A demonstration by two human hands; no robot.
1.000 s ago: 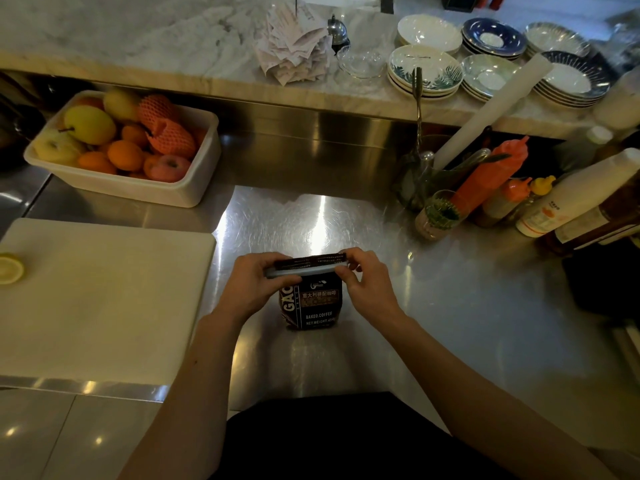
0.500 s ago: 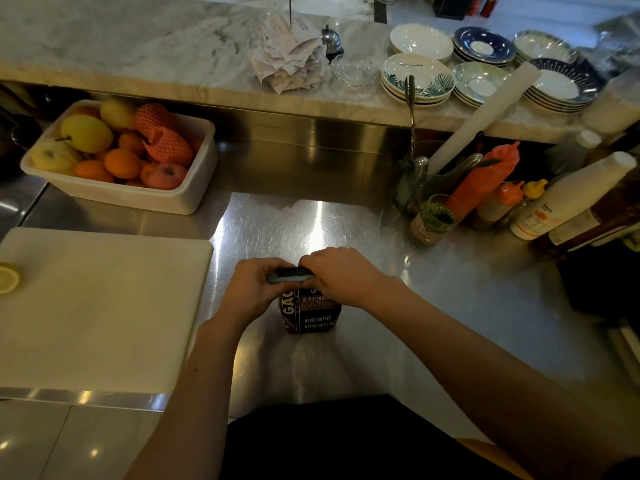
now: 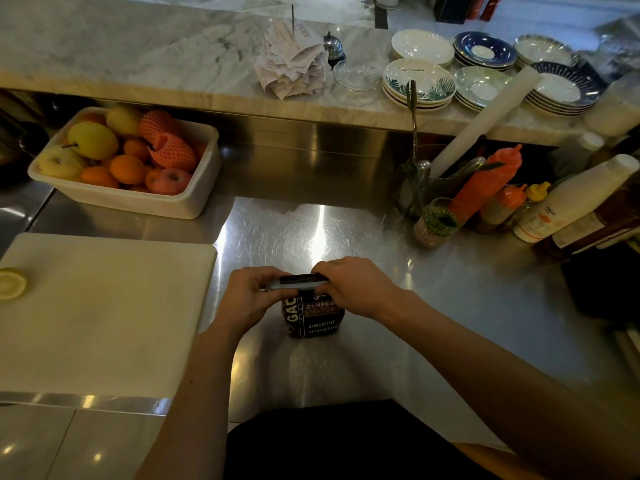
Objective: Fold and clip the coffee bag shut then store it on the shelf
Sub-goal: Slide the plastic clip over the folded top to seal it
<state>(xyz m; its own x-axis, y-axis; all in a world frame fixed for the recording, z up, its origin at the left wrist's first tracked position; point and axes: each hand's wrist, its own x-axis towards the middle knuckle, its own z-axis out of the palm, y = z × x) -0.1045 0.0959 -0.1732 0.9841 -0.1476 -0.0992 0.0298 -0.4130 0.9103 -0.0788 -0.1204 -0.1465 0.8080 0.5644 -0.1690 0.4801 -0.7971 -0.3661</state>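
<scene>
A dark coffee bag with white lettering stands upright on the steel counter, its top folded down. A pale grey clip lies along the folded top edge. My left hand pinches the left end of the clip and the fold. My right hand covers the right part of the folded top from above, fingers curled over it. The right end of the clip is hidden under that hand.
A white cutting board with a lemon half lies at the left. Behind it stands a white tub of fruit. Sauce bottles and a utensil cup crowd the right. Stacked plates and paper slips sit on the marble ledge.
My right hand slid from the bag's right end to over the folded top, then eased back slightly, uncovering part of the clip. The bag has stayed in place.
</scene>
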